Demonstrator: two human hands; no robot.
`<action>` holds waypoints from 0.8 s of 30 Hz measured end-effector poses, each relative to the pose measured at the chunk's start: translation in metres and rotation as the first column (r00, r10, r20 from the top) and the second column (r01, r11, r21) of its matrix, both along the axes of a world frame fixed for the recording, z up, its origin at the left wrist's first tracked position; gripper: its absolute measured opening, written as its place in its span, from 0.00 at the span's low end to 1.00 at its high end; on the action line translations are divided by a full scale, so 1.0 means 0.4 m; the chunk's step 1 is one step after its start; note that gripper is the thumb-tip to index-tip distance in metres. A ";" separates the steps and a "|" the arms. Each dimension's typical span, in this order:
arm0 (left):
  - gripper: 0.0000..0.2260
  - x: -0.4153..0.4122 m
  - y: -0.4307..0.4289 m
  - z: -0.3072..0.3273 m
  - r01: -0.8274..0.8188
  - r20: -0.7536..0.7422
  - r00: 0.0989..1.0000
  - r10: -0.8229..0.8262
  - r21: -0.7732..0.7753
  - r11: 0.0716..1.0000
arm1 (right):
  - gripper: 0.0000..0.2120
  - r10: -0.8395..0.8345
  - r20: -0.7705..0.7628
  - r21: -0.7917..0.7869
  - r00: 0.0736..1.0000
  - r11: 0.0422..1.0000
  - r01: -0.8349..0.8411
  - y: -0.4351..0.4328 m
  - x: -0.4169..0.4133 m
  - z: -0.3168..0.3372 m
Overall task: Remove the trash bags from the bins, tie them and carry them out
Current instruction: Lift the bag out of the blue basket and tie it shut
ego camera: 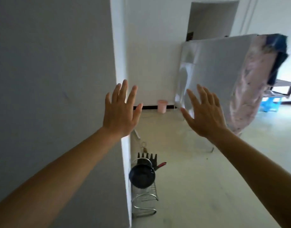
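Note:
A small pink bin [162, 106] stands on the floor against the far white wall, between my two hands as seen from here. No trash bag shows on it from this distance. My left hand [121, 111] is raised in front of me with fingers spread and straight, holding nothing. My right hand [203, 112] is raised the same way, palm away, fingers spread, also holding nothing. Both hands are well short of the bin.
A grey wall [51, 96] with a white corner edge fills the left. A wire rack [144, 195] with a black pan sits on the floor beside it. A silver fridge [215, 71] with draped cloth stands right. A doorway [210, 18] opens at the back; a blue stool [269, 105] far right.

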State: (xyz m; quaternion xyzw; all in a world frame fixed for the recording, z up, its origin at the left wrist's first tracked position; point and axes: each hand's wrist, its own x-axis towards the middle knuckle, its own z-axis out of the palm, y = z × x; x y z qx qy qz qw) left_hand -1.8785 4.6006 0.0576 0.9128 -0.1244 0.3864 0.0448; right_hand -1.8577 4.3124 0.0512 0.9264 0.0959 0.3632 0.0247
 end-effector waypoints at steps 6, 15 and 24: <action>0.28 0.261 -0.630 -0.109 0.278 -0.135 0.951 -0.279 -0.028 0.960 | 0.35 -0.274 0.003 0.056 0.962 0.960 0.273 -0.607 0.047 -0.092; 0.30 0.536 -1.297 -0.184 0.460 -0.300 0.820 -0.488 -0.163 0.873 | 0.38 -0.560 -0.079 0.004 0.825 0.827 0.562 -1.212 0.124 -0.109; 0.30 0.933 -1.865 -0.211 0.683 -0.191 0.706 -0.682 -0.070 0.727 | 0.37 -0.708 -0.125 -0.115 0.695 0.706 0.699 -1.632 0.374 -0.233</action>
